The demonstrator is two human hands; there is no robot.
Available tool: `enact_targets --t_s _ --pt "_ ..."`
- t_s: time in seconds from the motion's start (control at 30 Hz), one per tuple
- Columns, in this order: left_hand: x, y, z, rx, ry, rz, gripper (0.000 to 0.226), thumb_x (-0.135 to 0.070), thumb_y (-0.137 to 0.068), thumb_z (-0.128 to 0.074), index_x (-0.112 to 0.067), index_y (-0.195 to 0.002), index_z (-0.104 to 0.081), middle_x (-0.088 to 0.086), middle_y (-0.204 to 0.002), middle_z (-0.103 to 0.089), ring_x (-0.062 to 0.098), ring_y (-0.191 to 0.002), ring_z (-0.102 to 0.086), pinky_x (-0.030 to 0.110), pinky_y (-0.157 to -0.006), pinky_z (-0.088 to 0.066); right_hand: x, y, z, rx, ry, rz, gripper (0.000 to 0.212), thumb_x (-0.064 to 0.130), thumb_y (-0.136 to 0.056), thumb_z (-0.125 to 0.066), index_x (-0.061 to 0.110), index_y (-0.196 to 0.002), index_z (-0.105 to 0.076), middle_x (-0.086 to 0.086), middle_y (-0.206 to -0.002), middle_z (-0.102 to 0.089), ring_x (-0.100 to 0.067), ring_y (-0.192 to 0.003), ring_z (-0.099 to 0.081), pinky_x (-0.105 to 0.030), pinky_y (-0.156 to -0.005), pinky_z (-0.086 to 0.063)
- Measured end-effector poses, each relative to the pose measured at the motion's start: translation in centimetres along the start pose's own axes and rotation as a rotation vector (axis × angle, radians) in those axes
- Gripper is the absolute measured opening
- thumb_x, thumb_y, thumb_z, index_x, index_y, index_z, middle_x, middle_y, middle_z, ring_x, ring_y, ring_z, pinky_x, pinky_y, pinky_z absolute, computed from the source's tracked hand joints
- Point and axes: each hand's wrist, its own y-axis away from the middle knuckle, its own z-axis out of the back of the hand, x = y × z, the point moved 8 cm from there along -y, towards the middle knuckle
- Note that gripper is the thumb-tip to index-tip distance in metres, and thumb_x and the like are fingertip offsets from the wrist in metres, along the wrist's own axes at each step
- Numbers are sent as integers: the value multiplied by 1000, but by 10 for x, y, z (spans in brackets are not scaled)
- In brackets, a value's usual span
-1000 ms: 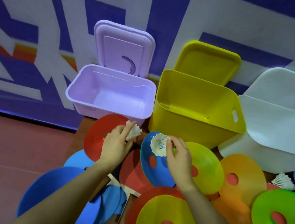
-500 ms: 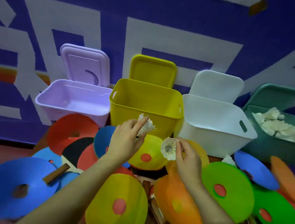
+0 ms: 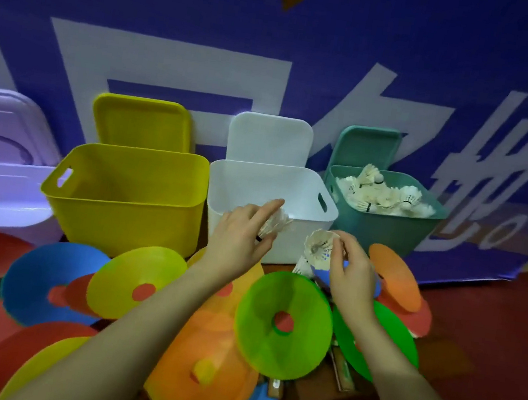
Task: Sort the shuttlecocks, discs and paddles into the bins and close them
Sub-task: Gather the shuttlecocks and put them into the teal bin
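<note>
Your left hand (image 3: 236, 240) pinches one shuttlecock (image 3: 275, 223) before the white bin (image 3: 272, 180); your right hand (image 3: 352, 273) grips another shuttlecock (image 3: 318, 248) just right of it, near the shuttlecock-filled teal bin (image 3: 384, 227).

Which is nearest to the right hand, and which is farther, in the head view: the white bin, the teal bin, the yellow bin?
From the right hand:
1. White bin, just behind it, to its left.
2. Teal bin, behind, to its right.
3. Yellow bin, far left.
</note>
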Motion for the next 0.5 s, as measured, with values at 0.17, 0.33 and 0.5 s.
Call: enact_targets --t_s 0.17,0.33,0.5 --pt "-20 -69 -61 16 66 -14 55 -26 -86 -59 -24 -138 -41 6 -104 -61 29 -93 -57 38 -78 -43 -49 -68 19 -48 31 -62 23 17 -98 -42 6 -107 -60 -9 -104 -65 -30 -94 -59 -43 -80 -46" --pt "-41 -135 -109 53 155 -39 53 -20 -88 -57 -23 -139 -41 9 -106 -59 31 -94 -55 39 -79 -40 -99 -128 40 -112 116 -68 27 22 -94 -38 8 -103 -60 -8 -101 -65 -30 -91 -58 -38 -74 -43" --pt "-67 -189 -160 116 241 -69 53 -17 -90 -57 -23 -139 -38 11 -114 -56 28 -97 -54 36 -82 -45 -156 -182 63 -163 133 -130 22 18 -98 -39 11 -103 -59 -3 -99 -64 -26 -90 -58 -38 -72 -45"
